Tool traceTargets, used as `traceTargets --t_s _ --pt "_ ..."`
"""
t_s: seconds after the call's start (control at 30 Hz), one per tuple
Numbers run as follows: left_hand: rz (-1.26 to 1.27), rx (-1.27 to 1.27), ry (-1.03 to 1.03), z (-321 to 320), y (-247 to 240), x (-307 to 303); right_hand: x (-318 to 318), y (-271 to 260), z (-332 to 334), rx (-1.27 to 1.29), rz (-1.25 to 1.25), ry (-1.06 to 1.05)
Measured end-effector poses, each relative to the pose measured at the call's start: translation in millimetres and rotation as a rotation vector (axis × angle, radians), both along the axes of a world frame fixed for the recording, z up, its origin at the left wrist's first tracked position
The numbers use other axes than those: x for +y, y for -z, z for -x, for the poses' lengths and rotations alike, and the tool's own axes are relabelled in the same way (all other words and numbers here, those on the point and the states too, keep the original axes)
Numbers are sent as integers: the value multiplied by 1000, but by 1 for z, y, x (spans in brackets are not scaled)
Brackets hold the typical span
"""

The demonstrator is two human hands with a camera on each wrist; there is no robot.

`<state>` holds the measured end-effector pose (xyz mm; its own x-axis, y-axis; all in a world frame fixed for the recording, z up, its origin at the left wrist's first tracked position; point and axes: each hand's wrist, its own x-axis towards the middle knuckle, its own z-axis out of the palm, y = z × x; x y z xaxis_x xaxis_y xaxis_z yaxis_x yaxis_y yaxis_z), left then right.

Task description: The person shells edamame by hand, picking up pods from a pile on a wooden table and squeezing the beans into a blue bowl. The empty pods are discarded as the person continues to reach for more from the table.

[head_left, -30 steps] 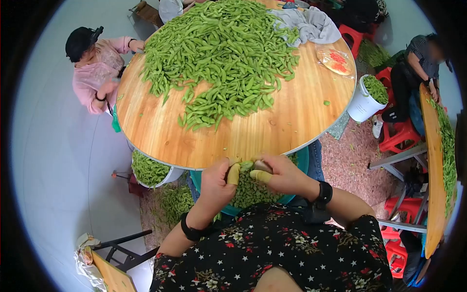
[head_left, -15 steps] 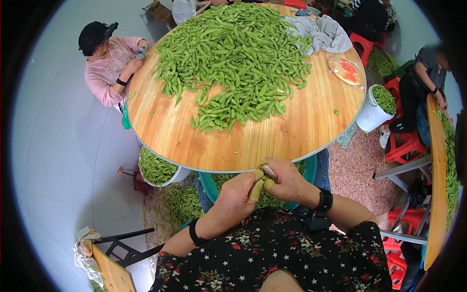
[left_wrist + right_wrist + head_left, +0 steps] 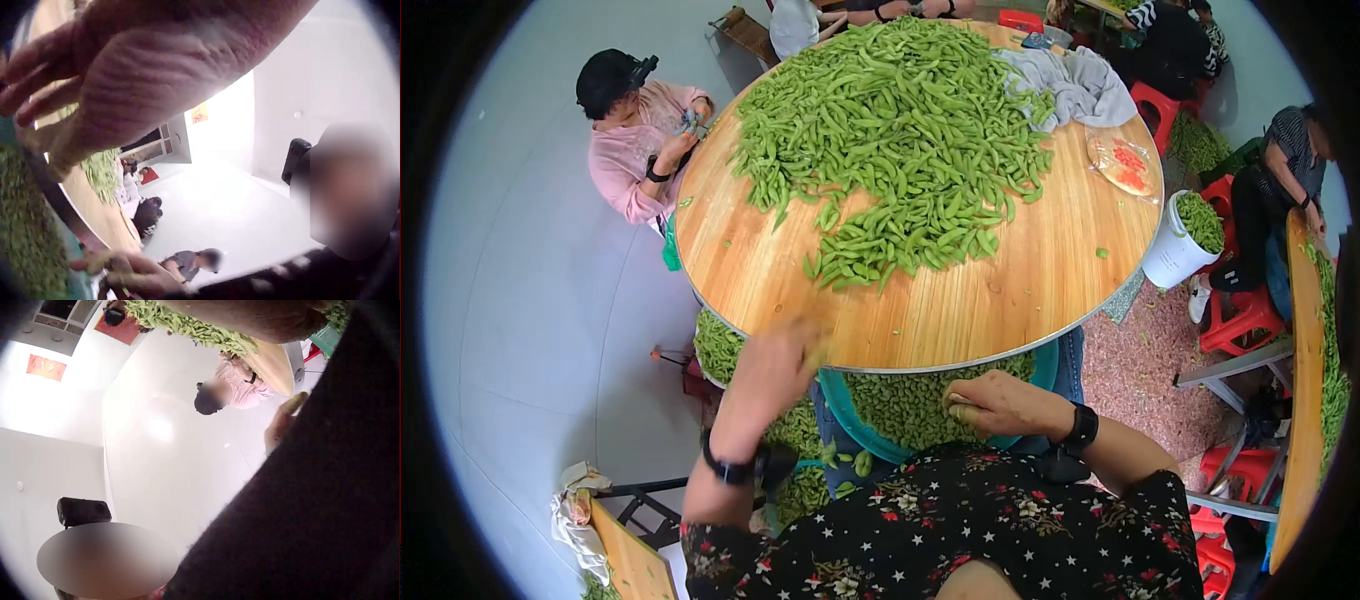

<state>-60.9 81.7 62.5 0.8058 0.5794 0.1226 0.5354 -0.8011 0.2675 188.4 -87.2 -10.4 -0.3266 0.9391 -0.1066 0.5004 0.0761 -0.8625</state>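
Note:
In the head view my left hand [image 3: 770, 370], blurred, is over the table's near left edge with its fingers reaching forward; the left wrist view shows those fingers [image 3: 47, 94] loosely extended, with nothing seen in them. A large heap of green pods [image 3: 900, 130] lies on the round wooden table [image 3: 770, 290]. My right hand [image 3: 1015, 402] is over a teal basin [image 3: 840, 405] of shelled green beans [image 3: 920, 408], fingers bent toward the thumb. Something small and pale shows at its fingertips; whether it is held cannot be told. Yellow coverings are on some fingers.
Pods fill a white bucket [image 3: 1175, 250] at the right and a container [image 3: 718, 345] at the left. A grey cloth [image 3: 1090, 85] and a plastic bag [image 3: 1122, 165] lie on the table. Someone in pink [image 3: 625, 165] sits at its left; others are around the room.
My hands, together over the basin before, have separated. The left has moved left and forward to the table edge; the right has shifted slightly right and back. The head view has shifted a little.

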Motion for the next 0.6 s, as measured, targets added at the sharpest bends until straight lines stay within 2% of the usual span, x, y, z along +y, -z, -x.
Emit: traceTargets --t_s 0.03,0.1,0.2,0.23,0.27,0.3,0.43,0.5,0.53,0.6 --pt "-45 -85 31 -17 4 24 1 -5 0 -5 -7 4" --pt "-122 -238 59 -58 17 70 2 -13 2 120 172 75" --pt "-150 -397 120 -117 35 117 -1 -7 -1 178 171 36" --pt "-153 -404 126 -128 41 126 -1 -8 -4 209 285 19" --pt "-147 -247 131 -137 48 134 -2 -11 -6 204 283 25" --pt "-139 -87 135 -143 47 133 -4 -14 -6 242 307 30" --pt "-104 -53 109 -142 38 122 -6 -21 -5 313 342 57" --pt "-134 -284 112 -133 34 109 -4 -16 -4 351 292 73" --pt "-134 -275 116 -128 32 101 -3 -13 -3 383 243 92" --pt "253 -509 2 -116 30 84 1 -12 -2 425 212 107"
